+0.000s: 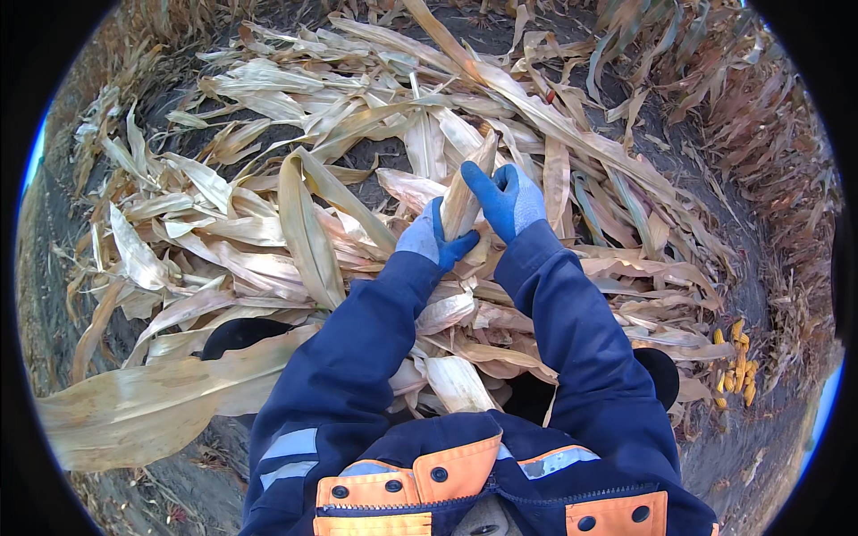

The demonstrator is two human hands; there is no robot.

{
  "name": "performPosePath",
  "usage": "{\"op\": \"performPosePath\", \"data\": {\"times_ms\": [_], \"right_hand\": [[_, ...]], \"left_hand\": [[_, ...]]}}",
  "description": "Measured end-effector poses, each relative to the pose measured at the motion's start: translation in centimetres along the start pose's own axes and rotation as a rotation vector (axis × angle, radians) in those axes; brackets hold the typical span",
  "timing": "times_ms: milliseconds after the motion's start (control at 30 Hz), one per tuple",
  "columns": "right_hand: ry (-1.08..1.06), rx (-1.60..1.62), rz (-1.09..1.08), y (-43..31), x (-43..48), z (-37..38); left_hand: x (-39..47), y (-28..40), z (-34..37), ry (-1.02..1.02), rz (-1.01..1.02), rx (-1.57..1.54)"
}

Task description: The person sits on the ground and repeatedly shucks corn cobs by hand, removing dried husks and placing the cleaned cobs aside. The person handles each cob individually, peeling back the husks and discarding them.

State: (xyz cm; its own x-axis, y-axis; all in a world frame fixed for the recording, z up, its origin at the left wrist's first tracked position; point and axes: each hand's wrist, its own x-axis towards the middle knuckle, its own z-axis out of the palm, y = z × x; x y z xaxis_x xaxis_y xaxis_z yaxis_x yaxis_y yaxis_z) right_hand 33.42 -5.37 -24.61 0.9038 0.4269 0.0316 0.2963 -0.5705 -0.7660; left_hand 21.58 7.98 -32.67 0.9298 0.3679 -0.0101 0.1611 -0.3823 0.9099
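Note:
Both my hands wear blue-coated work gloves and hold one ear of corn (462, 201) still wrapped in its dry, pale husk. My left hand (436, 238) grips the lower end, its thumb lying across the husk. Higher up, my right hand (506, 197) has its fingers and thumb closed around the husk near the tip. The ear is tilted, with its tip pointing away from me and slightly right. Beneath my hands spreads a heap of dry corn stalks and leaves (255, 234). The kernels of the held ear are hidden by the husk.
Several bare yellow corn cobs (739, 365) lie piled on the soil to my right. A long dry leaf (154, 395) sticks out at the lower left. Standing dry corn plants (737, 100) edge the upper right. Dark soil (724, 462) shows around the heap.

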Motion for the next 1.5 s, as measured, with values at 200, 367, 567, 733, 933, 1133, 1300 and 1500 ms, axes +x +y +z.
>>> {"op": "performPosePath", "data": {"times_ms": [200, 367, 567, 733, 933, 1133, 1300, 1500], "right_hand": [[-0.222, -0.168, -0.037, -4.1, 6.3, -3.0], [0.025, -0.427, -0.286, -4.3, 6.3, 0.9], [0.300, -0.629, -0.601, -4.0, 5.9, 3.4], [0.094, -0.871, -0.994, -3.9, 5.4, 2.6], [-0.045, -0.658, -0.741, -1.2, 1.7, 6.8], [-0.317, -0.558, -0.669, -1.7, 2.4, 3.3], [-0.455, -0.505, -0.812, -4.6, -1.2, 2.7], [-1.074, -0.466, -0.871, -3.0, -15.5, 5.5]], "left_hand": [[-0.8, 0.3, 0.3, 0.099, 0.117, -0.033], [-0.3, 0.9, 0.6, 0.302, 0.100, -0.014], [1.8, 0.8, -1.4, 0.008, -0.187, 0.034], [3.5, 0.0, -1.6, -0.087, -0.249, 0.220], [5.5, -3.0, -2.1, -0.145, 0.042, 0.263], [7.7, -2.4, -6.6, -0.010, -0.045, -0.934], [10.6, 1.4, -3.7, 0.080, 0.164, -0.237], [10.0, 1.6, -0.7, -0.124, 0.008, -0.442]]}}
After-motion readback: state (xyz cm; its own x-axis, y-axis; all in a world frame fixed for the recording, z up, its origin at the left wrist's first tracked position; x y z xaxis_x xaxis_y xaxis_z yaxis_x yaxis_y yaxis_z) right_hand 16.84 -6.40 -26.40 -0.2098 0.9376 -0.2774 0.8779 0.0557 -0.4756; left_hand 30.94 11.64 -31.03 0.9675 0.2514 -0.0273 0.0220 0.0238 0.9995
